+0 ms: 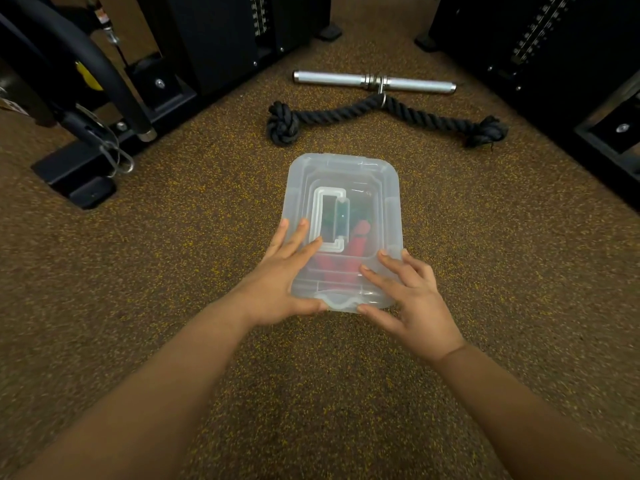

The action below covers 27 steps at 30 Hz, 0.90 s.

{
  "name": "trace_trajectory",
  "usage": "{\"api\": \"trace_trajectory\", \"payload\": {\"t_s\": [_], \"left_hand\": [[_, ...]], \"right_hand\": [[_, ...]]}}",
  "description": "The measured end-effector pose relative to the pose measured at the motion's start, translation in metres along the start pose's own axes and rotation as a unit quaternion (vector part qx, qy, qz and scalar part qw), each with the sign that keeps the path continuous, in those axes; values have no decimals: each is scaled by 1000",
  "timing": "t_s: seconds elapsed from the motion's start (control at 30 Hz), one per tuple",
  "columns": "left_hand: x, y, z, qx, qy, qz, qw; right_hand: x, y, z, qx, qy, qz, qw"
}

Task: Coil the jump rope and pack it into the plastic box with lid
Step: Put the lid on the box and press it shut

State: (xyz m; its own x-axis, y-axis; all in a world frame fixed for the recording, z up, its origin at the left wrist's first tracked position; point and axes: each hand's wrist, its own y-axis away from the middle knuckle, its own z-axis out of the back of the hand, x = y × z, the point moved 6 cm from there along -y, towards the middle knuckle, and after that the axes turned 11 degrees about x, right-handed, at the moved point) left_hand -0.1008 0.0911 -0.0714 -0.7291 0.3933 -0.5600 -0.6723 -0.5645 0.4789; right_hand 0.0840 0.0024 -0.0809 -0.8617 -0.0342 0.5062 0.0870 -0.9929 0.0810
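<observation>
A clear plastic box (391,216) sits on the speckled floor in front of me with its lid (346,171) on top. Through the lid I see the jump rope (358,242), its red handles lying together and green cord behind them. My left hand (280,275) lies flat on the lid's near left part, fingers straight, thumb at the front edge. My right hand (412,296) presses the near right corner with spread fingers, thumb against the front latch area.
A thick black knotted rope (346,114) and a silver metal bar (374,82) lie just beyond the box. Black gym machine frames (214,39) stand at the far left and far right (554,53). Open floor lies either side of the box.
</observation>
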Motion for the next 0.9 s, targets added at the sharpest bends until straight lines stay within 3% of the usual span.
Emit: {"api": "trace_trajectory", "payload": {"t_s": [0.53, 0.7, 0.9], "left_hand": [[9, -2, -5, -20, 46, -26, 998], [3, -1, -4, -30, -12, -16, 999], [7, -16, 58, -195, 45, -6, 980]], "right_hand": [[22, -15, 10, -31, 57, -44, 997], [39, -63, 7, 13, 74, -53, 996], [42, -90, -13, 69, 94, -39, 992]]}}
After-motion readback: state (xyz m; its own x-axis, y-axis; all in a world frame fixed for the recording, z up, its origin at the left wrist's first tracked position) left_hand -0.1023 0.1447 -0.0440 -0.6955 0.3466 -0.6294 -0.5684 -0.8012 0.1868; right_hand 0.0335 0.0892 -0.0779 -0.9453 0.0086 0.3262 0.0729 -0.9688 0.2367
